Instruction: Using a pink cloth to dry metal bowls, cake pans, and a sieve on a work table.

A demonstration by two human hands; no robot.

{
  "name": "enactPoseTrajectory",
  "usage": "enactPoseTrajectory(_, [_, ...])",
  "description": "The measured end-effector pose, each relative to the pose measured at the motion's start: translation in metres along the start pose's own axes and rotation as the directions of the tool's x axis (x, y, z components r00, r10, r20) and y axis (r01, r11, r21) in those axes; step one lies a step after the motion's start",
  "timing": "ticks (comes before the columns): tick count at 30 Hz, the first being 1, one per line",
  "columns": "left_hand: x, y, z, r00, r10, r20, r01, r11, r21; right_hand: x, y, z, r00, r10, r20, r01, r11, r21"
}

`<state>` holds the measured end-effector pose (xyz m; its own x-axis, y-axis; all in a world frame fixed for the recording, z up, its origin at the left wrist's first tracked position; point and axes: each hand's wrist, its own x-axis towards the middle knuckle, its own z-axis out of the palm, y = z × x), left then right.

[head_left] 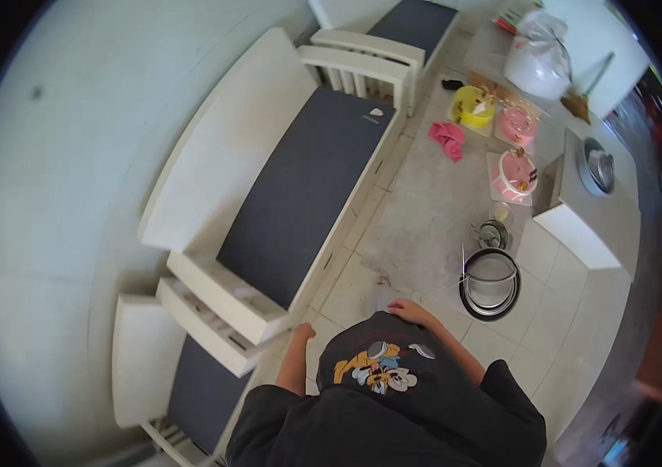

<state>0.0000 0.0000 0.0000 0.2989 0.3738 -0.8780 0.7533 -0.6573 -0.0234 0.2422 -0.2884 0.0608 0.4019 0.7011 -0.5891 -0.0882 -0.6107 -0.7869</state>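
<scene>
My left hand [303, 332] hangs beside the near arm of the white bench, small and seen from above; its fingers are mostly hidden beneath it. In front of my dark shirt is my right hand [409, 310], with fingers stretched out near the shirt front and nothing visible in them. Ahead and to the right of it, a dark round pan [469, 302] on the floor holds metal rings or bowls. Just beyond the pan sits a small metal pot [493, 233] with utensils.
White benches with a dark grey cushion [308, 171] line the left side. Beyond the pot stand two pink cakes [514, 176], a yellow cake [468, 104] and a pink cloth [447, 139]. A white stand [591, 226] carries metal bowls [600, 165]. Farther back are a filled plastic bag [538, 64] and a broom [578, 105].
</scene>
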Motion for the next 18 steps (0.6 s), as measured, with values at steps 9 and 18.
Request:
enactPoseTrajectory(9, [0.058, 0.1, -0.211, 0.908, 0.327, -0.261, -0.305, 0.945, 0.121, 0.082, -0.026, -0.055, 0.932, 0.313, -0.18, -0.354, 0.893, -0.278])
enactPoseTrajectory(18, [0.083, 0.281, -0.332, 0.761, 0.644, 0.078, -0.559, 0.59, 0.582, 0.116, 0.112, 0.054, 0.807, 0.406, -0.429, -0.387, 0.912, 0.136])
